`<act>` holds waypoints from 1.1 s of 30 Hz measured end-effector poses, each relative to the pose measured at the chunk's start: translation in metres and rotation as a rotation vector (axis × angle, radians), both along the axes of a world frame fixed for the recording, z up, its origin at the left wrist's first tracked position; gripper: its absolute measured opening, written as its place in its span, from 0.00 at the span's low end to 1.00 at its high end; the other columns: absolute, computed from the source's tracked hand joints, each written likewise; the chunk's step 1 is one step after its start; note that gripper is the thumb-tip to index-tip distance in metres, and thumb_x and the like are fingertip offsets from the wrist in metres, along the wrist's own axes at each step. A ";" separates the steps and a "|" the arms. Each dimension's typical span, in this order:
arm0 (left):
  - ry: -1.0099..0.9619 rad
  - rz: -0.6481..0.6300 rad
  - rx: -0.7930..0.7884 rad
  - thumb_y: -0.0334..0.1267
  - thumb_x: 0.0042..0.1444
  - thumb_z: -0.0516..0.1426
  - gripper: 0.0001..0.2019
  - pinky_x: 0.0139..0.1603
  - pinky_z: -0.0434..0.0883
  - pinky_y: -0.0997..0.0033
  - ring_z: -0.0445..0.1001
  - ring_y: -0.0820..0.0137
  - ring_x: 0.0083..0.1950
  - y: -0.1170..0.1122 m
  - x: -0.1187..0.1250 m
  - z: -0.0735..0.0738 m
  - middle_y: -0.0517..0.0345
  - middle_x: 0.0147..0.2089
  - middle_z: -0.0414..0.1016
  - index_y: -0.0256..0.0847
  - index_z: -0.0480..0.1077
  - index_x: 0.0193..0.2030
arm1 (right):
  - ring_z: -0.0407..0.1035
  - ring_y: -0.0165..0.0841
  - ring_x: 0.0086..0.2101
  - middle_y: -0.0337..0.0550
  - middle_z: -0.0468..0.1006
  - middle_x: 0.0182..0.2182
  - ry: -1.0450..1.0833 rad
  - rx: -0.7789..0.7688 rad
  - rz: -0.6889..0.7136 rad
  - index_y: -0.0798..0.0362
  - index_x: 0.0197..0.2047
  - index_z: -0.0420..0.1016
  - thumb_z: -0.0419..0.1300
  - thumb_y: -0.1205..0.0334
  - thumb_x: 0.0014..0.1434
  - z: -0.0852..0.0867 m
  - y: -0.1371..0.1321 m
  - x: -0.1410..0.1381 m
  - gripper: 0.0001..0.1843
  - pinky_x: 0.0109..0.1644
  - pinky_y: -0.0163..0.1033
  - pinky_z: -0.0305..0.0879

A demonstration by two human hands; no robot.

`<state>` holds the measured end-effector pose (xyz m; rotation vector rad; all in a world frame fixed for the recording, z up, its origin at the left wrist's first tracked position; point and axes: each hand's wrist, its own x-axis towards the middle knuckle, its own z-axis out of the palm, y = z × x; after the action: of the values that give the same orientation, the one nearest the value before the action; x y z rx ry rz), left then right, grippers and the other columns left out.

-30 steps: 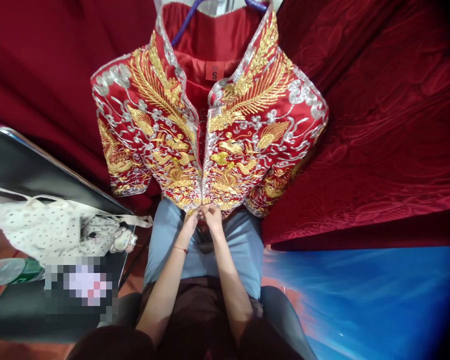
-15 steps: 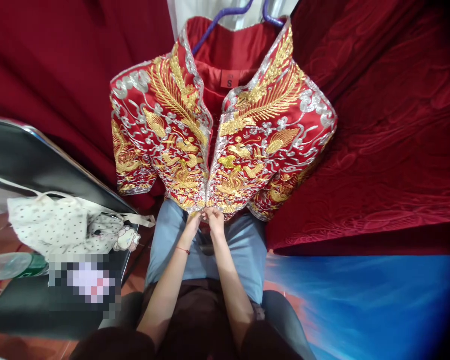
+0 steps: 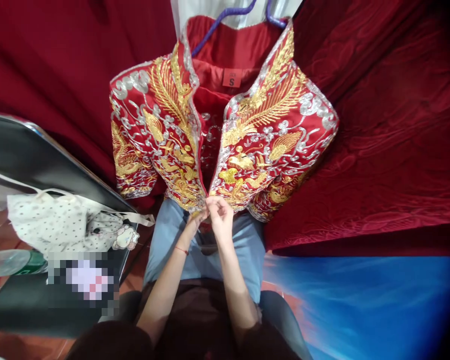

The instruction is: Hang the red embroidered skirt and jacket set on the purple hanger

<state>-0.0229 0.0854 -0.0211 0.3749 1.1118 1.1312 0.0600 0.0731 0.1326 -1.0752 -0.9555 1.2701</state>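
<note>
Fingers (image 3: 214,201) of the R hand (image 3: 224,220) pinch the jacket (image 3: 243,142) at its front edge, nr the hem; L hand (image 3: 195,220) grips the hem just below, exact hold hidden. Jacket's on a purple hanger (image 3: 232,11), hem by the trousers (image 3: 243,250). Front edges meet only at btm; the rest gapes in a V. Satin-like red, stand-up collar, raised gold & silver embroidery; fastener too small to tell.

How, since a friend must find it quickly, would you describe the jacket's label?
Start at the red jacket with gold and silver embroidery. Look into its open collar, where red lining shows. The label is a small orange-red patch, set apart from the plain lining by its black letter S.
</note>
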 end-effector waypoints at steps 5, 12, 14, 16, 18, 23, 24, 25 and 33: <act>0.483 -0.551 -0.098 0.44 0.51 0.64 0.11 0.38 0.73 0.65 0.79 0.60 0.32 -0.002 -0.032 0.057 0.55 0.22 0.74 0.38 0.72 0.27 | 0.62 0.26 0.21 0.34 0.72 0.23 -0.015 0.027 -0.002 0.52 0.35 0.75 0.64 0.46 0.57 0.005 0.003 0.007 0.16 0.27 0.34 0.60; 1.395 -0.221 0.400 0.36 0.54 0.61 0.03 0.42 0.64 0.70 0.77 0.62 0.45 0.002 -0.033 0.162 0.55 0.37 0.80 0.44 0.70 0.30 | 0.58 0.25 0.18 0.30 0.67 0.17 0.055 0.028 0.045 0.52 0.33 0.75 0.64 0.48 0.56 0.016 0.000 0.000 0.15 0.24 0.33 0.56; 1.576 -0.151 0.486 0.32 0.55 0.59 0.07 0.39 0.62 0.70 0.76 0.64 0.40 0.005 -0.025 0.173 0.55 0.32 0.78 0.43 0.68 0.27 | 0.55 0.23 0.17 0.29 0.64 0.16 0.056 0.024 0.047 0.52 0.32 0.74 0.64 0.49 0.56 0.021 -0.001 -0.001 0.14 0.22 0.32 0.52; 1.603 -0.148 0.501 0.31 0.57 0.58 0.08 0.36 0.60 0.70 0.77 0.65 0.38 0.007 -0.019 0.175 0.55 0.32 0.79 0.42 0.69 0.27 | 0.53 0.22 0.16 0.28 0.62 0.15 0.072 0.015 0.035 0.53 0.31 0.74 0.65 0.50 0.56 0.025 -0.001 -0.001 0.14 0.21 0.31 0.49; 1.588 -0.181 0.490 0.31 0.59 0.57 0.06 0.36 0.60 0.70 0.78 0.64 0.38 0.009 -0.015 0.174 0.53 0.34 0.80 0.42 0.71 0.31 | 0.51 0.21 0.15 0.28 0.62 0.15 0.113 -0.004 0.009 0.54 0.30 0.74 0.65 0.51 0.54 0.027 0.001 -0.002 0.14 0.20 0.31 0.46; 1.566 -0.273 0.417 0.33 0.65 0.53 0.08 0.36 0.61 0.69 0.79 0.62 0.40 0.008 -0.013 0.177 0.50 0.36 0.81 0.41 0.75 0.39 | 0.52 0.21 0.14 0.29 0.65 0.16 0.188 0.032 -0.036 0.55 0.32 0.76 0.66 0.51 0.53 0.050 0.014 -0.012 0.14 0.18 0.31 0.47; 1.561 -0.281 0.409 0.34 0.65 0.53 0.08 0.36 0.61 0.69 0.80 0.62 0.40 0.008 -0.012 0.179 0.50 0.36 0.81 0.41 0.75 0.40 | 0.53 0.21 0.14 0.29 0.66 0.17 0.191 0.059 -0.040 0.55 0.33 0.76 0.66 0.51 0.54 0.059 0.017 -0.014 0.14 0.18 0.31 0.47; 1.555 -0.286 0.404 0.35 0.65 0.53 0.08 0.36 0.61 0.69 0.80 0.62 0.40 0.007 -0.012 0.181 0.50 0.37 0.81 0.41 0.75 0.41 | 0.53 0.20 0.14 0.30 0.67 0.18 0.191 0.087 -0.041 0.55 0.33 0.76 0.66 0.52 0.54 0.069 0.021 -0.015 0.14 0.18 0.31 0.47; 1.565 -0.265 0.406 0.32 0.64 0.53 0.07 0.34 0.58 0.69 0.79 0.65 0.36 0.005 -0.008 0.182 0.54 0.32 0.79 0.40 0.72 0.37 | 0.56 0.20 0.16 0.31 0.70 0.23 0.143 0.274 -0.072 0.53 0.35 0.76 0.64 0.50 0.59 0.148 0.041 -0.019 0.13 0.19 0.31 0.52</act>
<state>-0.0310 0.0900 0.1605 1.8646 2.0283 0.6803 0.0414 0.1141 0.2806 -0.7885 -0.9422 1.1053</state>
